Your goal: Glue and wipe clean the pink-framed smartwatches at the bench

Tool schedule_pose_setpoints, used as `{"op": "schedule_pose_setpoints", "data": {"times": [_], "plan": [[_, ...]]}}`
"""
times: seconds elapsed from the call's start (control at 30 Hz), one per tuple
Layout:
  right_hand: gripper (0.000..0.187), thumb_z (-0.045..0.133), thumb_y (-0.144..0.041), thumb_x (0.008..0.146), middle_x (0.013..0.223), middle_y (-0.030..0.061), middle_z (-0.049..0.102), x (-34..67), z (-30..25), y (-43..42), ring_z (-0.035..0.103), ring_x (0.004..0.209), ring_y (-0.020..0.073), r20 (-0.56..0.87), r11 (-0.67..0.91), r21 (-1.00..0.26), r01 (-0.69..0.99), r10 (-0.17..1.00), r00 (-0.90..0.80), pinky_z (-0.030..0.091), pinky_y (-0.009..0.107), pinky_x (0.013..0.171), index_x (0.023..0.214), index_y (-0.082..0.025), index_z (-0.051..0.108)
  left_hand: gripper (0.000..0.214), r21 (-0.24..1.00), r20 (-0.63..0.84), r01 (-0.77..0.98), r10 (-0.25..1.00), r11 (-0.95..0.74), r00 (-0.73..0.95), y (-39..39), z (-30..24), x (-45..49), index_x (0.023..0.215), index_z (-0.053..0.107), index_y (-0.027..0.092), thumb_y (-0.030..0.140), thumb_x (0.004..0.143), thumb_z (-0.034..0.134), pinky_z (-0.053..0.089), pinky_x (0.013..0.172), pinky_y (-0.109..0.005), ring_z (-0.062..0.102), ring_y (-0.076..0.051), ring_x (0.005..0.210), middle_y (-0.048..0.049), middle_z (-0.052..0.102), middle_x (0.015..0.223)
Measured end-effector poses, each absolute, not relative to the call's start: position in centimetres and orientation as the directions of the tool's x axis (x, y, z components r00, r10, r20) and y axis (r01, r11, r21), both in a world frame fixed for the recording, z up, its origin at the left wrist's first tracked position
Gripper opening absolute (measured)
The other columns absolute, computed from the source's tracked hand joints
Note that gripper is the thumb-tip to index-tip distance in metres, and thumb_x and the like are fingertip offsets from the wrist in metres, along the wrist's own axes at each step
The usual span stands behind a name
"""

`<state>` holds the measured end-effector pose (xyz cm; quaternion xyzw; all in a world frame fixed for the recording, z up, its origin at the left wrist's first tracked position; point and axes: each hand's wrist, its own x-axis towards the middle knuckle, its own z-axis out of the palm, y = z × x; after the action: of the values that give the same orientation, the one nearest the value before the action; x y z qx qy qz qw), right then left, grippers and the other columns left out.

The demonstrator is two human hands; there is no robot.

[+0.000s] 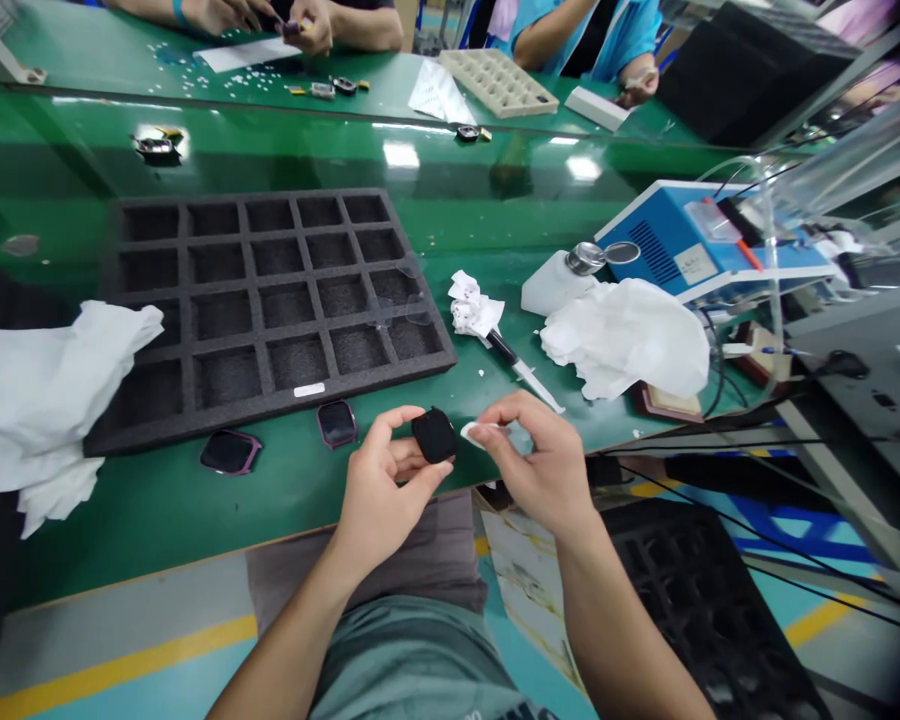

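Between the thumb and fingers of my left hand (382,490) is a black watch case (435,435), its dark square face turned up. Just to its right, my right hand (536,460) pinches a small white piece of cloth or paper (474,433), a little apart from the case. Left of my hands, a pink-rimmed watch case (337,424) lies on the green bench, and a second pink-rimmed watch case (229,452) rests farther left. Behind them stands a black foam tray (307,378) with square compartments.
A knife-like tool (525,372) and crumpled paper (477,305) lie beyond my hands. White cloths (630,335) sit by a dispenser bottle (559,282) and a blue machine (667,240). Another white cloth (37,390) hangs at left. Two people work across the bench, near a beige tray (499,82).
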<state>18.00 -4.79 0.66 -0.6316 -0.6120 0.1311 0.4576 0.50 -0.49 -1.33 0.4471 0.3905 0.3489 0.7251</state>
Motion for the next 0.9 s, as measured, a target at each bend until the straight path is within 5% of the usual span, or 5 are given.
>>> {"op": "schedule_pose_setpoints", "data": {"times": [0.33,0.63,0.9], "plan": [[0.013,0.064,-0.022,0.096,0.075,0.0001,0.064,14.6,-0.1,-2.8,0.059,0.071,0.0158,0.464,0.137,-0.681,0.719,0.841,0.279,0.047,0.030,0.067,0.083,-0.022,0.063,0.045,0.976,-0.143,-0.093,0.904,0.196,0.403,-1.3,-2.5,0.7,0.121,0.055,0.021,0.014,0.080,0.075,0.065,0.082,-0.029,0.082,-0.021,0.089,-0.0039,0.084,0.095],[0.016,0.066,-0.025,0.096,0.071,-0.0021,0.062,16.3,-0.7,-7.3,0.057,0.066,0.0144,0.313,-0.015,-0.735,0.678,0.879,0.360,0.045,0.028,0.064,0.080,-0.022,0.065,0.049,0.952,-0.194,-0.154,0.909,0.265,0.368,-1.0,-2.0,0.9,0.120,0.056,0.021,0.017,0.077,0.079,0.065,0.083,-0.028,0.082,-0.020,0.088,-0.0058,0.084,0.098],[0.013,0.065,-0.023,0.096,0.078,0.0011,0.066,14.0,-0.3,-3.1,0.060,0.074,0.0174,0.452,0.121,-0.720,0.683,0.829,0.330,0.046,0.031,0.069,0.083,-0.022,0.064,0.042,0.982,-0.113,-0.099,0.914,0.163,0.389,-1.2,-2.6,0.8,0.115,0.055,0.021,0.015,0.079,0.075,0.065,0.080,-0.029,0.082,-0.021,0.086,-0.0046,0.084,0.094]]}}
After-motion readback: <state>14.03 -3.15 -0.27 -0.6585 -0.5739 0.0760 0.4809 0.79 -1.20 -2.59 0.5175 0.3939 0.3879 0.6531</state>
